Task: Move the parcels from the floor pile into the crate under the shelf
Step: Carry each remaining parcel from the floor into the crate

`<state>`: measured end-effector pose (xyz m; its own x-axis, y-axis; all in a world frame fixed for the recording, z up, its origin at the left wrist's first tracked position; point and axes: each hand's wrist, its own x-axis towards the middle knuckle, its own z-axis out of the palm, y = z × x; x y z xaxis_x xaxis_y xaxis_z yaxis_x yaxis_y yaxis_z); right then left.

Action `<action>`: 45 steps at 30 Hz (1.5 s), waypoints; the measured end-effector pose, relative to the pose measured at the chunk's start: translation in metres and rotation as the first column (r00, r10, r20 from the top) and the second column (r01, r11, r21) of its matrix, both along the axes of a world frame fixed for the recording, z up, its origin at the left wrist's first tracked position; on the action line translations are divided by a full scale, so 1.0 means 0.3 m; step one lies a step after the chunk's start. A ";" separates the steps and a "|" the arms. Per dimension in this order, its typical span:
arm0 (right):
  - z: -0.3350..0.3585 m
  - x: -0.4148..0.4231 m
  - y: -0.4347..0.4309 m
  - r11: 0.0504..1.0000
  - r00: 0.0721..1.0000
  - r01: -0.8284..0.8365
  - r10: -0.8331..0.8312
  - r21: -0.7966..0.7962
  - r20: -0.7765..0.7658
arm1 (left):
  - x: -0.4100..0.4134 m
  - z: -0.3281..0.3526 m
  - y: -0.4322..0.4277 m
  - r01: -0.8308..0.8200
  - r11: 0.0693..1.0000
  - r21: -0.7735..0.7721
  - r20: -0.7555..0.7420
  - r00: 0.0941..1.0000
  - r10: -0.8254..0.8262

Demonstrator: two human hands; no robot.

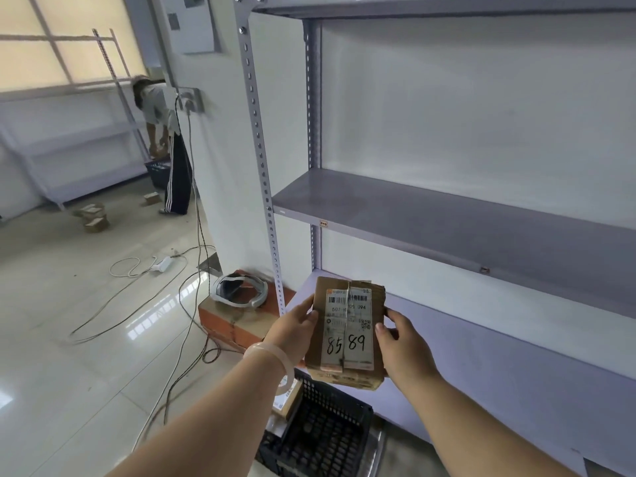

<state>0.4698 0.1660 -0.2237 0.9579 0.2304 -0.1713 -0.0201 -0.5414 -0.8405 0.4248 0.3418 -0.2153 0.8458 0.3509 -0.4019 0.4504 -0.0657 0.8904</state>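
A flat brown cardboard parcel [349,325] with white labels marked 85 and 89 is held in the air, over the front of the lowest shelf board. My left hand [294,330] grips its left edge, and my right hand [401,342] holds its right edge with the thumb on top. A second cardboard piece shows just under the parcel. Directly below stands a black mesh crate [327,432] on the floor, with a small parcel [287,402] leaning at its left rim.
A grey metal shelf unit [447,215] with bare boards fills the right side. An orange box [237,321] carrying a white headset sits by the shelf post. Cables [172,297] trail over the tiled floor. Far left, a person bends over another crate beside scattered parcels [93,215].
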 end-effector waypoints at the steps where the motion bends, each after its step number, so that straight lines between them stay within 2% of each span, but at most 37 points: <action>1: -0.009 0.031 0.010 1.000 1.000 -0.007 0.007 -0.007 -0.010 | 0.025 -0.007 0.008 -0.014 1.000 -0.005 -0.013 1.000 0.014; 8: -0.073 0.209 0.065 0.997 0.996 -0.059 0.056 -0.049 -0.063 | 0.167 -0.105 0.060 -0.082 0.996 -0.026 -0.062 0.995 0.080; 13: -0.159 0.266 0.104 0.999 0.992 -0.022 0.017 -0.038 -0.122 | 0.252 -0.192 0.112 -0.023 1.000 0.008 -0.099 0.995 0.023; 20: -0.344 0.317 0.195 0.987 0.962 0.140 -0.153 -0.073 -0.227 | 0.402 -0.423 0.220 0.131 0.991 -0.010 -0.157 0.979 -0.131; 27: -0.602 0.290 0.442 0.935 0.872 0.326 -0.354 -0.137 -0.337 | 0.470 -0.717 0.470 0.319 0.948 -0.026 -0.224 0.922 -0.316; 31: -0.763 0.261 0.544 0.882 0.807 0.427 -0.471 -0.199 -0.356 | 0.463 -0.903 0.551 0.410 0.912 -0.015 -0.278 0.875 -0.397; 35: -0.962 0.222 0.570 0.858 0.764 0.404 -0.508 -0.317 -0.398 | 0.412 -1.141 0.561 0.454 0.891 -0.011 -0.365 0.828 -0.426; 40: -1.269 0.226 0.564 0.849 0.732 0.356 -0.513 -0.390 -0.448 | 0.377 -1.445 0.549 0.431 0.900 -0.068 -0.457 0.788 -0.412; 45: -1.631 0.252 0.577 0.832 0.709 0.402 -0.547 -0.382 -0.445 | 0.394 -1.760 0.535 0.394 0.917 -0.067 -0.492 0.786 -0.374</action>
